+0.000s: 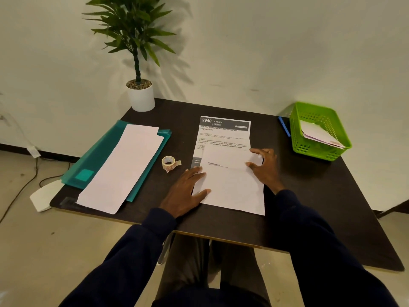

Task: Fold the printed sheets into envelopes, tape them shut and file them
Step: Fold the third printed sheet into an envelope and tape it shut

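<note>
A printed sheet (pixel 223 134) headed "2940 KITCHEN" lies in the middle of the dark table (pixel 321 196), its near part folded up over the print so the blank back (pixel 232 191) faces me. My left hand (pixel 186 193) lies flat on the fold's left edge, fingers spread. My right hand (pixel 264 167) pinches the fold's right edge near the crease. A small roll of tape (pixel 169 163) stands just left of the sheet. A green basket (pixel 318 131) at the right holds folded paper.
A teal plastic folder (pixel 99 158) with white sheets (pixel 126 169) on it lies at the left. A potted plant (pixel 139 94) stands at the back left corner. A blue pen (pixel 284 126) lies beside the basket. Cables run over the floor at left.
</note>
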